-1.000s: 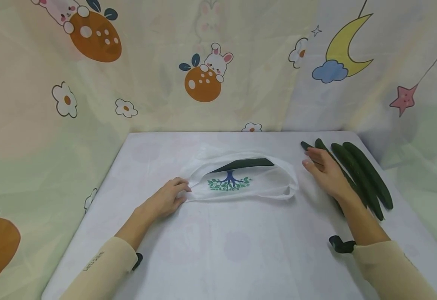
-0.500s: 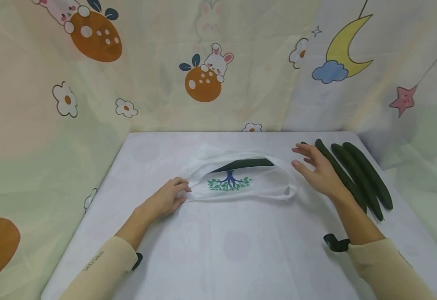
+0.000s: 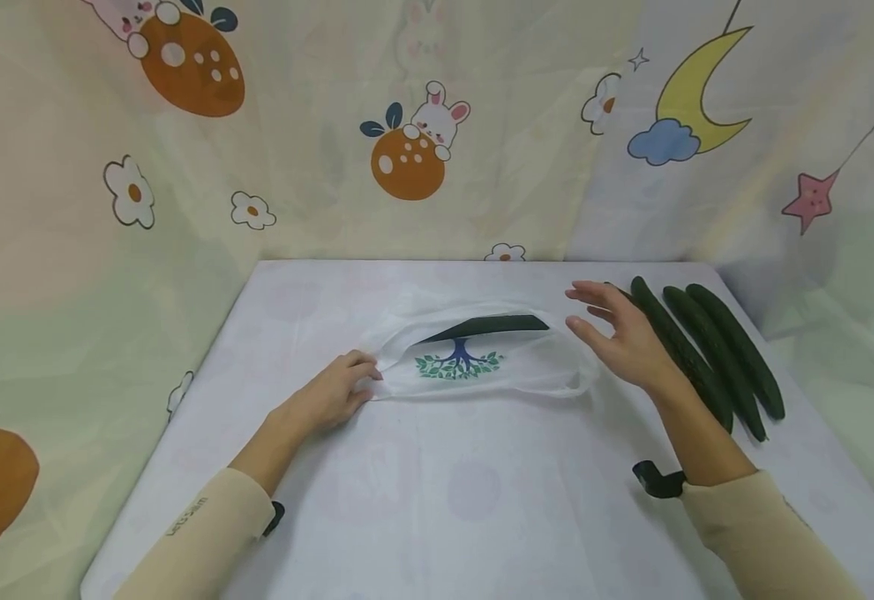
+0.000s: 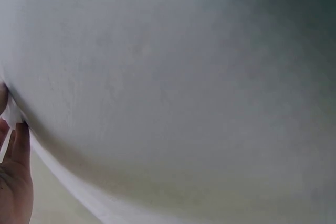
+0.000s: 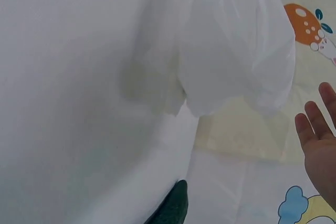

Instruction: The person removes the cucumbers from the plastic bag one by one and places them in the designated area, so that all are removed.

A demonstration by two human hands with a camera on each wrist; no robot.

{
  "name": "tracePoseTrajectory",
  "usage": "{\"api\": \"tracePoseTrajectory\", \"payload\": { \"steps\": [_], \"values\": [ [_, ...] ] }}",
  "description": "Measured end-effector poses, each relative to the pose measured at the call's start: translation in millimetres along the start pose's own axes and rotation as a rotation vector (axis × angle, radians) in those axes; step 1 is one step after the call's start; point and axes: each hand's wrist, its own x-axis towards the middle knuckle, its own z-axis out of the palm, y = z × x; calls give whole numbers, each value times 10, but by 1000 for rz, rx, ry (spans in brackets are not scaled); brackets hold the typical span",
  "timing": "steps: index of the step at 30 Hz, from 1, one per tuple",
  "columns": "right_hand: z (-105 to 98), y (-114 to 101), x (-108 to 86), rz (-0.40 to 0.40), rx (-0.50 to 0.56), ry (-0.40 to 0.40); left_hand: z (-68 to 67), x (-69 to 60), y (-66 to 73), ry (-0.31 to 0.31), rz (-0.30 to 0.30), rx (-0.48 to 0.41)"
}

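A white plastic bag (image 3: 511, 367) with a blue and green tree print lies across the middle of the table. Through its mouth shows a dark green cucumber (image 3: 492, 325). My left hand (image 3: 335, 392) pinches the bag's left edge; in the left wrist view white film sits between the fingers (image 4: 22, 140). My right hand (image 3: 624, 337) is just off the bag's right end, fingers spread and holding nothing. Several cucumbers (image 3: 714, 358) lie at the right, side by side and slanting; one is mostly hidden behind the right hand. The right wrist view catches one cucumber tip (image 5: 173, 205).
The white table (image 3: 437, 508) ends at a back edge against a hanging cloth (image 3: 317, 150) printed with rabbits, oranges and a moon. Similar cloth hangs on both sides. The cucumbers lie near the table's right edge.
My right hand has moved left from over the cucumbers toward the bag's right end, with fingers spread wider. The left hand and the bag stay nearly as they were.
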Motion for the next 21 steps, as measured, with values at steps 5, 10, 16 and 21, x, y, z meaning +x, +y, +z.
{"api": "tracePoseTrajectory", "payload": {
  "steps": [5,10,16,21],
  "values": [
    [101,-39,73,-23,21,-17,-11,-8,-13,-23,-21,-5],
    [218,-119,130,-65,40,-32,5,-19,-25,-14,-3,-1],
    [360,-216,192,-85,89,-77,27,-13,-31,4,9,8],
    [469,-259,226,-84,100,-127,-4,27,0,-39,-39,45]
  ]
}}
